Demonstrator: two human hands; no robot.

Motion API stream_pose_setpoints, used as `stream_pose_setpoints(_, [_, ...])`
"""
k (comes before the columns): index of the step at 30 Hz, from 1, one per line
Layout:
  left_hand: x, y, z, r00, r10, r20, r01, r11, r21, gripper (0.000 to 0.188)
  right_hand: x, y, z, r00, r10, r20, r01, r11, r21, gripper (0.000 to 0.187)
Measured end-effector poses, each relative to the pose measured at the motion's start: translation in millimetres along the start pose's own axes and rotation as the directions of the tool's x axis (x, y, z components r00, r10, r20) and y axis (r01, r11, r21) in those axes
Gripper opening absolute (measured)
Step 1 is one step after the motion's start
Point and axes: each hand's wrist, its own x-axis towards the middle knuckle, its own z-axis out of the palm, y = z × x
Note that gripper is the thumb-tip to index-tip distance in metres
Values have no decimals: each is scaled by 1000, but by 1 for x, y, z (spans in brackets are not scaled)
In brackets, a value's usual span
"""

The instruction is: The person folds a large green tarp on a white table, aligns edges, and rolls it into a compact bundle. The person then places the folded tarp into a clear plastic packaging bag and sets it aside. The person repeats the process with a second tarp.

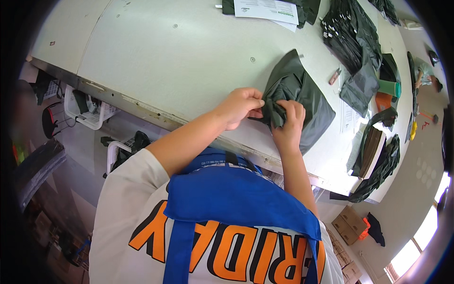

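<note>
A dark green piece of smooth, thin fabric (312, 104) lies partly bunched near the front edge of the white table. At its left side my left hand (243, 105) pinches the folded edge between thumb and fingers. My right hand (290, 122) is closed on the gathered cloth just to the right, its fingertips curled into the folds. Between the two hands the cloth is crumpled, while its far corner rises to a point and its right part spreads fairly flat. The fingertips are partly hidden in the folds.
Small snips (335, 76) lie right of the cloth on the white table (156, 52). Beyond are a heap of dark fabric pieces (347, 38), a green cylinder (389, 88) and printed papers (267, 12). White baskets (90, 108) stand below the table's front edge at left.
</note>
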Motion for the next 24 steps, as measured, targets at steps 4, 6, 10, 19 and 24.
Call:
stream_pose_setpoints(4, [-7,-8,-6,998,54,23,-58,969,240,7,6,-5,3,953,61,296,-7,984,-181,57])
stream_pose_setpoints(6, [-8,-7,-5,999,53,7,-53,969,240,7,13,0,7,914,90,395,-2,976,-219,59])
stream_pose_setpoints(10, [-8,0,-3,999,35,-27,-31,989,148,7,25,8,-14,914,-1,405,-150,928,341,55])
stream_pose_setpoints(19, [-10,3,-7,999,29,-23,-22,971,239,5,27,-2,4,983,-77,168,55,990,131,25])
stream_pose_setpoints(24, [-16,5,-6,995,37,-91,-14,970,242,5,38,-7,-2,874,-156,461,88,982,167,23])
